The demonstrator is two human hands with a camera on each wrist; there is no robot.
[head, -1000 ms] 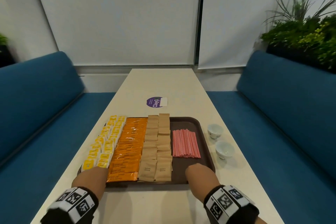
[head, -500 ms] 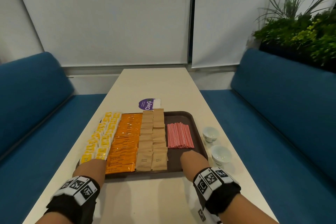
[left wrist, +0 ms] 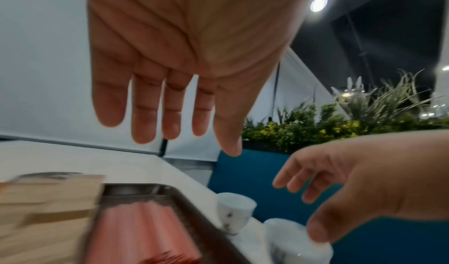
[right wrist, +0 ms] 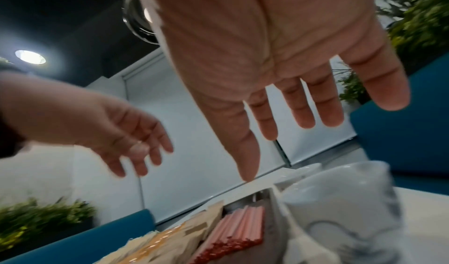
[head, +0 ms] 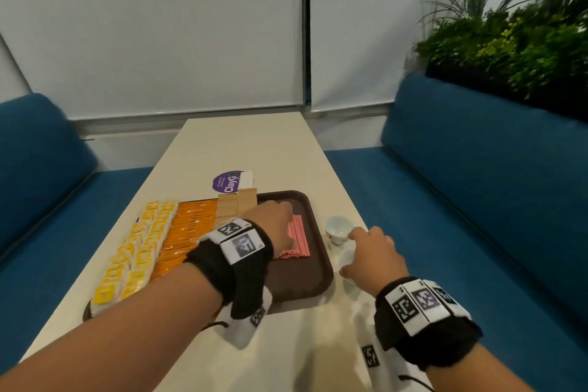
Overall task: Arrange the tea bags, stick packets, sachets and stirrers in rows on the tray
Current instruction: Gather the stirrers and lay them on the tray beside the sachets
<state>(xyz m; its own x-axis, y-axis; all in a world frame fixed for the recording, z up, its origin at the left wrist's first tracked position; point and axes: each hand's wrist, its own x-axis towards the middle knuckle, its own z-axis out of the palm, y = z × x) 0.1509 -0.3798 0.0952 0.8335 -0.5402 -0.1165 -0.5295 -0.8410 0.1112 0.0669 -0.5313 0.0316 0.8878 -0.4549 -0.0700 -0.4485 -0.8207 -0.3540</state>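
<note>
Above the dark brown plastic tray (head: 319, 277), the left hand (head: 276, 222) is hovering over the pink-striped stirrers (head: 297, 240), fingers (left wrist: 145, 110) straight and holding nothing. Right of the tray, the right hand (head: 370, 256) is spreading loosely over two small white cups (head: 338, 227), gripping neither. Rows look finished; squaring the stirrers seems next. A second ago both hands were resting at the tray's near edge.
</note>
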